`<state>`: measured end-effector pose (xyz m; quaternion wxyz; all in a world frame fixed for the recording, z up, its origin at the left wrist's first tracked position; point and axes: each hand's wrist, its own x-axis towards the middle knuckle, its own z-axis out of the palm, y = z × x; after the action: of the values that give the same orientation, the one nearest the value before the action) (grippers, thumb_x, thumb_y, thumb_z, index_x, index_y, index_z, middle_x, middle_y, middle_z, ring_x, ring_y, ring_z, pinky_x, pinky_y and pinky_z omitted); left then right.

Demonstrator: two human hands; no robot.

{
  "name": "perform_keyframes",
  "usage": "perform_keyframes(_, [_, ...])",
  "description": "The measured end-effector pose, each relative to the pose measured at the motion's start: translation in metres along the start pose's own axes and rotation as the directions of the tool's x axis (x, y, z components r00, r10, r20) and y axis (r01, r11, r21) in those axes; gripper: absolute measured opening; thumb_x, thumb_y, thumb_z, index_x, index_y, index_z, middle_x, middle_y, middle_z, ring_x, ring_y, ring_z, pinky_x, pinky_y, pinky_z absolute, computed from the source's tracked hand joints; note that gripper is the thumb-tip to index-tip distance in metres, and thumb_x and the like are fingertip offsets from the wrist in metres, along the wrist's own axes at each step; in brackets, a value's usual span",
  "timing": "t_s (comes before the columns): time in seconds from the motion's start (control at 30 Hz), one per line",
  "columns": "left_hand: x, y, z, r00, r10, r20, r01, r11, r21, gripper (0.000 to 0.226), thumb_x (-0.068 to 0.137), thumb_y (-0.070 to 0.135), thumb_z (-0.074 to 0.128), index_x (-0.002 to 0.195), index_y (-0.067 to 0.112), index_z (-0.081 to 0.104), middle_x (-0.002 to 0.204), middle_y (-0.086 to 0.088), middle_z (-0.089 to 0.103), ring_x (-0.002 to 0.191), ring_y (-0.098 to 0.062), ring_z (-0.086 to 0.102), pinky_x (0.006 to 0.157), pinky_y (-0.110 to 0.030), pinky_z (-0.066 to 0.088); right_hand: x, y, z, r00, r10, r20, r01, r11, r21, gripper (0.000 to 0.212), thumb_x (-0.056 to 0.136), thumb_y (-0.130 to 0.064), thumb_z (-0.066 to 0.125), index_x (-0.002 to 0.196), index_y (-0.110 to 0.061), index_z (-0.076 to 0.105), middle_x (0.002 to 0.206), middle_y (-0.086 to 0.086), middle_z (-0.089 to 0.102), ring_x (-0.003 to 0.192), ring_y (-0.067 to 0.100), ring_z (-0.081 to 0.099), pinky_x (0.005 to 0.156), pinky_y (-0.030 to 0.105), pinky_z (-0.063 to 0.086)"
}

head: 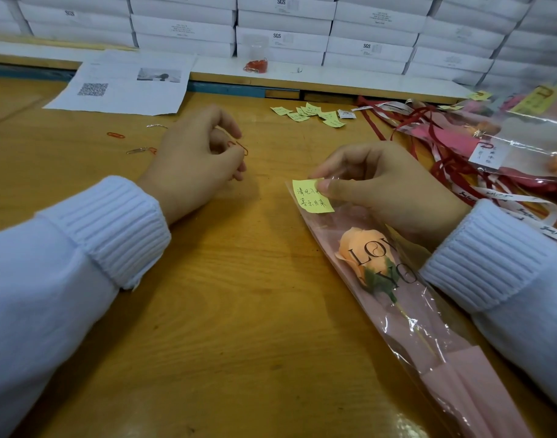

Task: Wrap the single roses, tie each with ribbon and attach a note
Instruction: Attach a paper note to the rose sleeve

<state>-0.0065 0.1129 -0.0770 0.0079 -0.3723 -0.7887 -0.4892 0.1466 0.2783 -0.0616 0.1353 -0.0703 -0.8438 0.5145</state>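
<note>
1. Head view: a peach rose lies in a clear and pink sleeve on the wooden worktop, bloom toward the far side, stem running to the lower right, where the sleeve is cut off by the frame edge.
2. Black print on the sleeve reads "LOV" and "YO"; the rest is hidden under the right cuff.
3. The right hand pinches a yellow note against the sleeve's top edge, its grip closed on the paper. The note carries handwritten characters, partly covered by the thumb.
4. The left hand rests on the worktop, well apart from the rose, fingers curled and closed on a red paper clip; most of the clip is hidden.
5. More paper clips lie left of that hand.
6. Spare yellow notes sit farther back, their writing too small to read.
7. Ribbons and finished wrapped roses pile at the right, blurred.
8. A printed sheet shows a QR code.
9. White boxes stacked behind read "SGS".
</note>
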Motion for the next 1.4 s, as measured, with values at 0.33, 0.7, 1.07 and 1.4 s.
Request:
perform_keyframes(0.33, [-0.008, 0.016, 0.009, 0.985, 0.005, 0.175, 0.019, 0.991, -0.136, 0.016, 0.096, 0.023, 0.048, 0.086, 0.026, 0.061, 0.08, 0.012, 0.067, 0.076, 0.006, 0.064, 0.062, -0.007, 0.05, -0.001, -0.002, 0.001, 1.0, 0.003, -0.001, -0.003, 1.0, 0.005, 0.007, 0.086, -0.002, 0.064, 0.091, -0.004, 0.068, 0.072, -0.004, 0.071, 0.064, 0.006, 0.066, 0.055, 0.012, 0.048])
perform_keyframes(0.7, [-0.015, 0.027, 0.025, 0.991, 0.003, 0.135, 0.02, 0.986, -0.167, 0.014, 0.089, 0.026, 0.061, 0.082, 0.015, 0.058, 0.074, 0.008, 0.071, 0.071, 0.002, 0.067, 0.055, -0.01, 0.049, -0.003, -0.01, 0.007, 1.0, -0.012, 0.007, 0.012, 0.999, -0.038, 0.007, 0.086, -0.002, 0.063, 0.092, -0.003, 0.067, 0.083, 0.008, 0.071, 0.075, 0.018, 0.069, 0.061, 0.015, 0.053])
perform_keyframes(1.07, [-0.023, 0.038, 0.03, 0.985, -0.058, 0.164, 0.102, 0.954, -0.281, 0.016, 0.086, 0.024, 0.067, 0.081, 0.011, 0.06, 0.069, 0.0, 0.073, 0.063, -0.024, 0.071, 0.057, -0.035, 0.057, -0.001, -0.01, 0.01, 0.999, 0.014, -0.037, -0.016, 0.997, -0.071, 0.021, 0.08, -0.003, 0.071, 0.094, -0.013, 0.058, 0.067, -0.002, 0.067, 0.059, 0.007, 0.065, 0.056, 0.019, 0.052])
perform_keyframes(1.4, [-0.023, 0.033, 0.03, 0.974, -0.022, 0.226, 0.079, 0.966, -0.247, 0.011, 0.087, 0.026, 0.065, 0.089, 0.015, 0.067, 0.075, 0.002, 0.074, 0.068, -0.015, 0.071, 0.061, -0.024, 0.058, -0.002, -0.011, 0.01, 0.999, 0.007, -0.051, -0.011, 0.996, -0.088, 0.017, 0.081, -0.005, 0.07, 0.092, -0.013, 0.059, 0.069, 0.001, 0.068, 0.067, 0.018, 0.067, 0.062, 0.022, 0.057])
